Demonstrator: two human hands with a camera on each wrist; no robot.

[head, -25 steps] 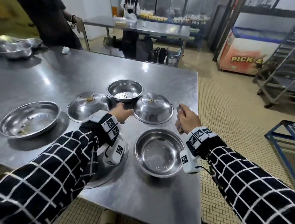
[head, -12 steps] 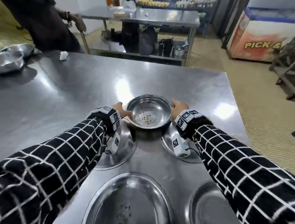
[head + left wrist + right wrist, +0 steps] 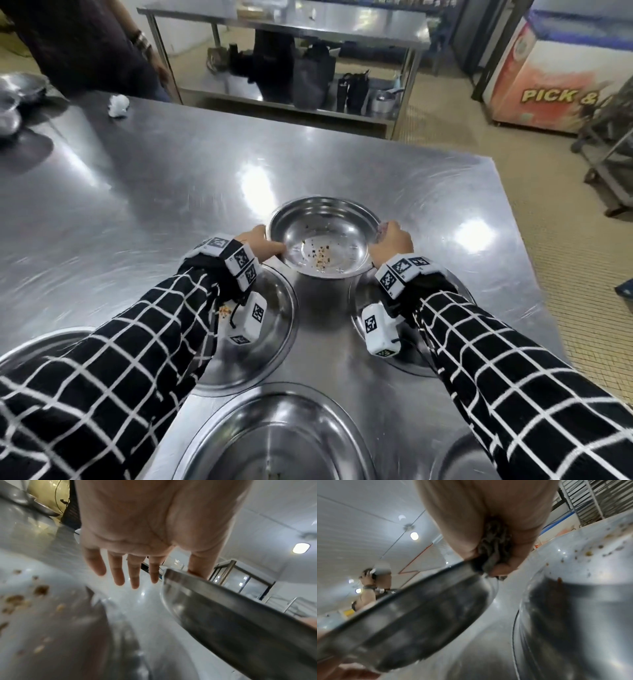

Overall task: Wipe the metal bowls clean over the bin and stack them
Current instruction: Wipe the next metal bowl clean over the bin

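Observation:
A small steel bowl with food crumbs in its bottom hangs just above the steel table, between my two hands. My left hand is at its left rim; in the left wrist view the hand has straight fingers and only the thumb meets the bowl's rim. My right hand is at the right rim. It grips a crumpled grey cloth and presses it against the bowl's edge.
Shallow dirty bowls lie under my left wrist and right wrist, with more at the near edge and the left. A white paper wad and stacked bowls sit far left. A person stands behind.
A second ago my left hand reached for the small bowl and my right hand was off to the right. Both hands have since closed in on its rim and raised it.

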